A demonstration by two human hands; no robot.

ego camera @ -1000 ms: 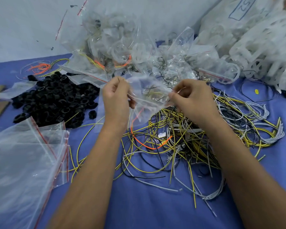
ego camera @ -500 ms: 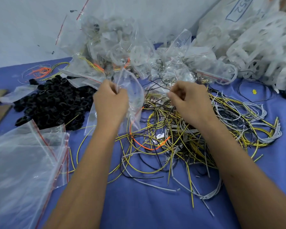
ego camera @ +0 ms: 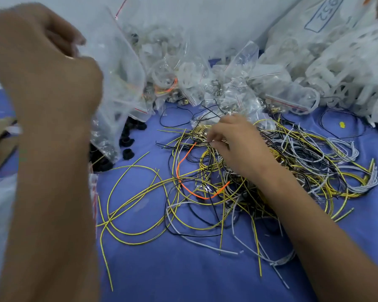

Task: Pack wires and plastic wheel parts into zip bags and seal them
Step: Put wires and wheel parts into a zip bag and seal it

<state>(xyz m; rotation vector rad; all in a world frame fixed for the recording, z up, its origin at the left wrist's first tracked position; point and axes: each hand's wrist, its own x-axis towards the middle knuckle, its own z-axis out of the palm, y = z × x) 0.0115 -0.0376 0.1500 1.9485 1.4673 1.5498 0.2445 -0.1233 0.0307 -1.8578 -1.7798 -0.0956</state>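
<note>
While the left hand [ego camera: 46,68] held a clear bag [ego camera: 118,83] up high over the desk's left side, its fingers curled on the bag's top, the right hand [ego camera: 234,144] reached down into the wires [ego camera: 205,177] in the middle of the desk. Its fingertips looked pinched on a thin wire, but it was too small to be sure. The step seemed to be picking wires for the bag. Next, the hand would need to pull one wire free of the tangle and feed it into the bag's mouth. The desk had a blue cloth [ego camera: 183,269]. Filled bags [ego camera: 216,83] and white wheels [ego camera: 340,68] were piled along the back edge, by a pale wall [ego camera: 205,18]. Black rings [ego camera: 127,147] lay under the held bag.
</note>
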